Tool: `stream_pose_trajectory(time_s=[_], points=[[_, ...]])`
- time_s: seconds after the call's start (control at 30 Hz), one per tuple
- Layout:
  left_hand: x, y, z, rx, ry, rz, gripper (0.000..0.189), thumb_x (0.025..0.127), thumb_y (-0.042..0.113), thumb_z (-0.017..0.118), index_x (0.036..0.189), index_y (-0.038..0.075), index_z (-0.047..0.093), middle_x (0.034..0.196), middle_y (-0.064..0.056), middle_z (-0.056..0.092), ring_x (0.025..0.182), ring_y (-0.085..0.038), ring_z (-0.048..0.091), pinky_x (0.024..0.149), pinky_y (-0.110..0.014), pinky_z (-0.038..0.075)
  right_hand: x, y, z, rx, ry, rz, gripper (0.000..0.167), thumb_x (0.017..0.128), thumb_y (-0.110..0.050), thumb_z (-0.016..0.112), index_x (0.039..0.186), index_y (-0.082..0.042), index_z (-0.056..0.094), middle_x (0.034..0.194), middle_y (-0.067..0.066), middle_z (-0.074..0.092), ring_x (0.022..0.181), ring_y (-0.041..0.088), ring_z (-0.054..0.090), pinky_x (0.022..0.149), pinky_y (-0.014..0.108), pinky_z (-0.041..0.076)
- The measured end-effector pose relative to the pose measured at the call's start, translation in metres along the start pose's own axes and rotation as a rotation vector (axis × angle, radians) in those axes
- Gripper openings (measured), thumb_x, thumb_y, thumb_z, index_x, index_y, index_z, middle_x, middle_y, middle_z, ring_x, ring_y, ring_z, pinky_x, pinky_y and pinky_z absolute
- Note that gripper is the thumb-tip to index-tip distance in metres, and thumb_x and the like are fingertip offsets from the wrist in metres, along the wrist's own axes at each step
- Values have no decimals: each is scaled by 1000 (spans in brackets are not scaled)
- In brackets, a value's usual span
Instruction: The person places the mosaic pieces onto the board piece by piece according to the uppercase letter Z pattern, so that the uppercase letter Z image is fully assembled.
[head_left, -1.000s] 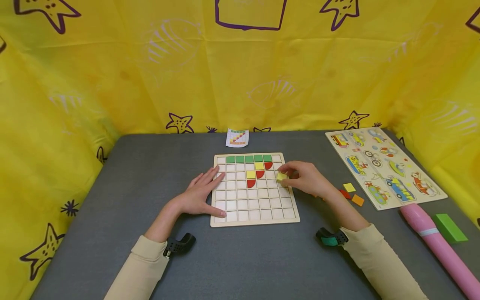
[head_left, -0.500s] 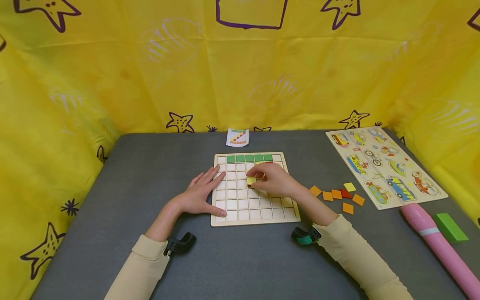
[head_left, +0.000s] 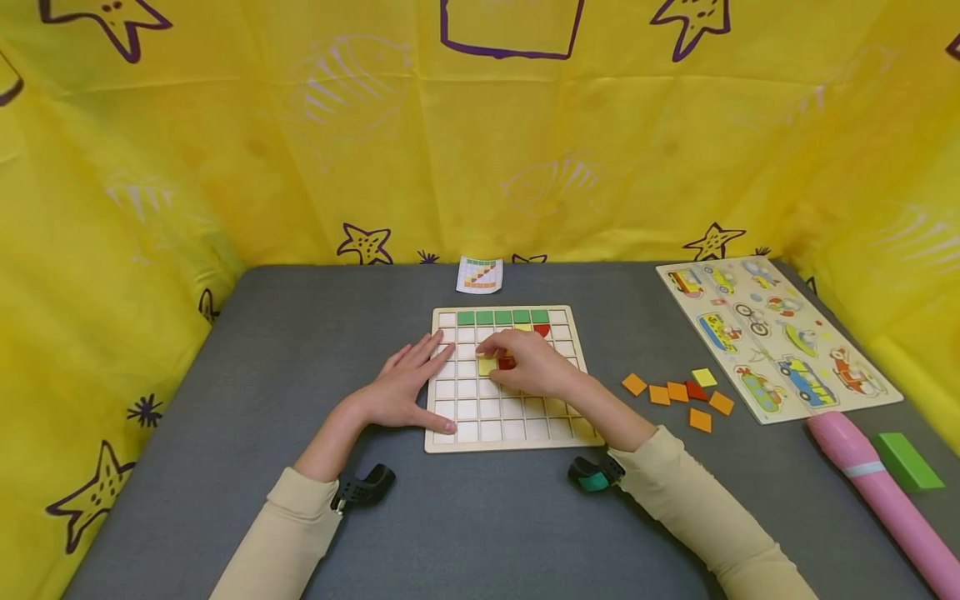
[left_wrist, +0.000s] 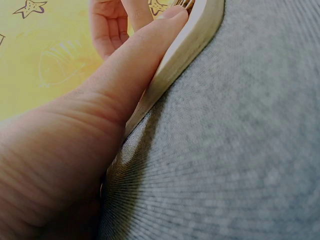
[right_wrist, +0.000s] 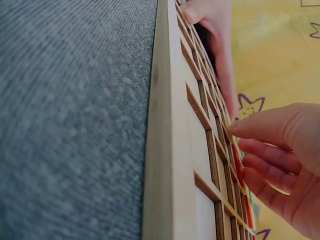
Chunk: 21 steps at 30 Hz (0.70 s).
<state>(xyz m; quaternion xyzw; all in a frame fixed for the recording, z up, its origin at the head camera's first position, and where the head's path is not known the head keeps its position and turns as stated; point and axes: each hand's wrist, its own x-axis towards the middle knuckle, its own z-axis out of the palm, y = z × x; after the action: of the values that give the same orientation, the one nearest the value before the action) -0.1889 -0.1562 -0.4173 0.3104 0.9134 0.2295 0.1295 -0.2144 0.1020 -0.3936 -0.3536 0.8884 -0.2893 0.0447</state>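
A wooden grid board (head_left: 540, 443) lies on the table, with green square tiles (head_left: 503, 317) along its far row. My left hand (head_left: 397, 392) rests spread over the board's left edge, the thumb on its near left corner. With thumb and index finger, my right hand (head_left: 528, 362) pinches a yellow square tile (head_left: 487, 367) at a cell left of a red quarter-round tile (head_left: 507, 363). Another red quarter-round tile (head_left: 542, 331) sits below the green row. The hand covers other tiles in between. In the right wrist view, the thumb (right_wrist: 250, 126) reaches down to the grid.
Loose orange tiles (head_left: 633, 384), a red tile (head_left: 695, 390) and a yellow tile (head_left: 703, 377) lie right of the board. A small pattern card (head_left: 480, 275) lies behind it. Farther right are a picture puzzle board (head_left: 765, 333), a pink rod (head_left: 877, 492) and a green block (head_left: 909, 461).
My right hand has carried the yellow tile from the board's right side leftward to the cell beside the red quarter-round tile. My left hand has stayed on the board's edge.
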Motion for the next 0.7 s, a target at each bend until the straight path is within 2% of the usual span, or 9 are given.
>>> stream_pose_trajectory(time_s=[0.2, 0.33, 0.53, 0.7], points=[[1, 1, 0, 7, -5, -9, 115, 74, 64, 74, 158, 12, 15, 163, -12, -2, 149, -30, -3, 114, -55, 3, -4, 1, -3, 35, 2, 45, 30, 86, -11, 74, 116, -6, 67, 101, 3, 67, 88, 16, 59, 81, 32, 49], [2, 2, 0, 9, 5, 5, 115, 73, 62, 76, 157, 11, 16, 163, -13, -1, 149, -31, -2, 114, -56, 4, -13, 6, -11, 63, 42, 66, 30, 88, -12, 72, 116, -6, 68, 103, 3, 68, 90, 17, 61, 80, 34, 50], [1, 2, 1, 2, 21, 16, 116, 73, 61, 77, 157, 10, 16, 163, -14, 0, 149, -31, -1, 113, -56, 4, -40, 25, -28, 59, 108, 55, 20, 90, -11, 68, 109, -7, 71, 101, 2, 70, 90, 17, 61, 76, 35, 51], [0, 2, 1, 6, 27, 14, 116, 73, 61, 77, 157, 9, 15, 163, -14, 0, 149, -32, -1, 113, -56, 4, -67, 41, -43, 19, 126, 78, 16, 89, -10, 70, 105, -7, 72, 95, -1, 69, 83, 16, 59, 72, 36, 51]])
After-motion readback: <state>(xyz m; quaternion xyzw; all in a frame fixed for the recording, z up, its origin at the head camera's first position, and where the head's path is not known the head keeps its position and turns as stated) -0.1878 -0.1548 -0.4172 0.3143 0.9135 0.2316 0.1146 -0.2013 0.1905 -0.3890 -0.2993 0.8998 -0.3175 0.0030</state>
